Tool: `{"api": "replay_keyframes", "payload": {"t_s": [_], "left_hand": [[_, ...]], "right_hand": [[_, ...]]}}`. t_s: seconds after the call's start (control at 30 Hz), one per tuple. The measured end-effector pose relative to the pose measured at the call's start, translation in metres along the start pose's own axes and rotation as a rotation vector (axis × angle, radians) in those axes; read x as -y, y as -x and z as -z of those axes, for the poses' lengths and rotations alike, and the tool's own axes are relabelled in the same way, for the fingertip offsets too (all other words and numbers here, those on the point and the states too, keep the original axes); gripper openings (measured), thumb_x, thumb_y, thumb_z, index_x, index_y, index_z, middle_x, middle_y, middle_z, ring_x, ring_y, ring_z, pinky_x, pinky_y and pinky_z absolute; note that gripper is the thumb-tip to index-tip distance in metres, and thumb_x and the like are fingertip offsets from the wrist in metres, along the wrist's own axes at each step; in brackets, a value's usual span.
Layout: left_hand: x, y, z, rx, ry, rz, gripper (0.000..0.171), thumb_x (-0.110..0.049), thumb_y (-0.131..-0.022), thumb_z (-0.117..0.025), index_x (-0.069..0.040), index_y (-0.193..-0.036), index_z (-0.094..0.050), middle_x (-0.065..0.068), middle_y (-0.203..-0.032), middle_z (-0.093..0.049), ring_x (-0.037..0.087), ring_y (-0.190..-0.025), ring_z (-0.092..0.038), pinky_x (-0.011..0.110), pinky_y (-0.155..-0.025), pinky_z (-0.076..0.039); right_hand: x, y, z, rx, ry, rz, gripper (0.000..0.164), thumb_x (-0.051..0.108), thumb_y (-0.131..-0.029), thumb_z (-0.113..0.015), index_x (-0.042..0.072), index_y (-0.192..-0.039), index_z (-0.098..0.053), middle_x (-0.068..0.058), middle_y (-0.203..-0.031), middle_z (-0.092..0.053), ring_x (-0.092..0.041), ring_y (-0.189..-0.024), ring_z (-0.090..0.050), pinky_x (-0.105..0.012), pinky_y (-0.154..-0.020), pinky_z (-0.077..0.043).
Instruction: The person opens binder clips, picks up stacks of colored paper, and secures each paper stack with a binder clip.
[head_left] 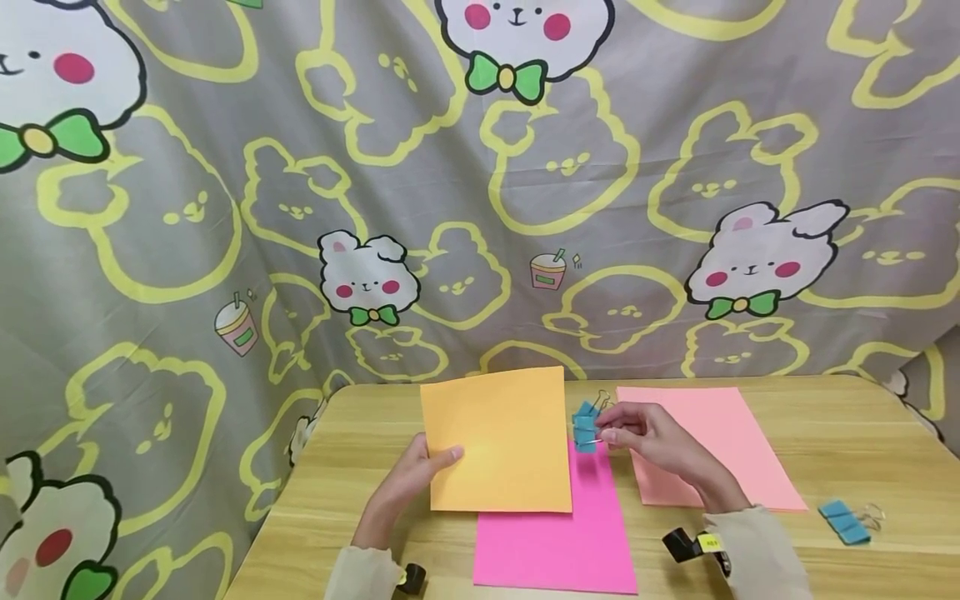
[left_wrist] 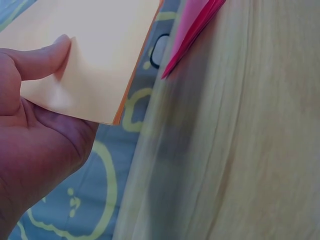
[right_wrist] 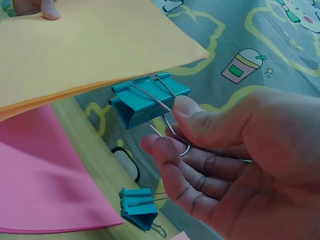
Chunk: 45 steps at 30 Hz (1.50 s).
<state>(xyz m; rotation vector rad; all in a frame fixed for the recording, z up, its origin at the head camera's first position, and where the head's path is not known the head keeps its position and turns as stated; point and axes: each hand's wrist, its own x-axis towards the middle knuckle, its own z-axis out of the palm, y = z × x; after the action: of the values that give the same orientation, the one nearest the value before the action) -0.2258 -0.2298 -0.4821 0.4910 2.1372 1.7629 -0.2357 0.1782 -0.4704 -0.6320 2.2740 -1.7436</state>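
My left hand (head_left: 420, 468) holds a stack of yellow-orange paper (head_left: 498, 446) by its left edge, thumb on the top sheet and the other fingers hidden underneath. The stack is raised over the magenta paper (head_left: 555, 550) on the table. Between thumb and fingers, my right hand (head_left: 652, 437) pinches the wire handles of a teal binder clip (right_wrist: 150, 100). The clip's mouth faces the stack's right edge, close beside it in the right wrist view. A second teal binder clip (right_wrist: 139, 206) rests on the table beyond the right hand.
Pink paper (head_left: 705, 442) lies on the wooden table (head_left: 360, 425), right of the magenta paper and partly behind the right hand. Another teal binder clip (head_left: 846, 522) sits at the far right. A patterned grey curtain (head_left: 450, 192) hangs behind and to the left of the table.
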Motion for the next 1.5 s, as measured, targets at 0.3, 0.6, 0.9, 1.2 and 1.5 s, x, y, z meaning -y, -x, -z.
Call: {"api": "replay_keyframes", "payload": {"t_s": [0.3, 0.6, 0.9, 1.2, 1.5], "left_hand": [[0.001, -0.002, -0.005, 0.024, 0.070, 0.012, 0.033, -0.014, -0.107, -0.055, 0.006, -0.132, -0.053, 0.017, -0.108, -0.070, 0.025, -0.096, -0.071, 0.037, -0.080, -0.059], [0.002, -0.003, -0.011, 0.030, 0.087, 0.014, 0.033, -0.014, -0.107, -0.055, 0.007, -0.133, -0.053, 0.018, -0.110, -0.070, 0.027, -0.097, -0.071, 0.038, -0.081, -0.059], [0.005, -0.006, -0.013, 0.018, 0.081, 0.027, 0.033, -0.015, -0.107, -0.056, 0.005, -0.132, -0.054, 0.015, -0.108, -0.070, 0.027, -0.096, -0.071, 0.038, -0.081, -0.059], [0.006, -0.006, -0.013, 0.025, 0.087, 0.036, 0.033, -0.014, -0.107, -0.056, 0.005, -0.133, -0.053, 0.015, -0.109, -0.070, 0.027, -0.097, -0.071, 0.038, -0.082, -0.059], [0.006, -0.005, -0.012, 0.042, 0.106, 0.021, 0.036, -0.013, -0.107, -0.055, 0.005, -0.137, -0.050, 0.016, -0.114, -0.069, 0.028, -0.102, -0.070, 0.039, -0.085, -0.058]], "right_hand": [[0.002, -0.003, -0.008, 0.017, 0.000, 0.028, 0.031, 0.011, -0.103, -0.062, -0.014, -0.122, -0.062, -0.024, -0.112, -0.069, -0.032, -0.097, -0.070, -0.041, -0.083, -0.059], [0.002, -0.004, -0.013, 0.027, -0.020, 0.023, 0.029, 0.010, -0.104, -0.061, -0.012, -0.123, -0.061, -0.023, -0.113, -0.068, -0.040, -0.102, -0.068, -0.044, -0.086, -0.058], [0.003, -0.007, -0.020, 0.028, -0.014, 0.019, 0.030, 0.013, -0.104, -0.061, -0.009, -0.125, -0.062, -0.017, -0.112, -0.069, -0.036, -0.101, -0.067, -0.038, -0.084, -0.058], [0.004, -0.007, -0.022, 0.042, 0.026, 0.012, 0.030, 0.015, -0.104, -0.062, -0.006, -0.125, -0.063, -0.014, -0.111, -0.068, -0.033, -0.101, -0.064, -0.036, -0.083, -0.057], [0.010, -0.005, -0.021, 0.054, 0.033, 0.013, 0.034, 0.017, -0.104, -0.063, -0.007, -0.127, -0.061, -0.017, -0.115, -0.067, -0.032, -0.103, -0.064, -0.038, -0.086, -0.057]]}}
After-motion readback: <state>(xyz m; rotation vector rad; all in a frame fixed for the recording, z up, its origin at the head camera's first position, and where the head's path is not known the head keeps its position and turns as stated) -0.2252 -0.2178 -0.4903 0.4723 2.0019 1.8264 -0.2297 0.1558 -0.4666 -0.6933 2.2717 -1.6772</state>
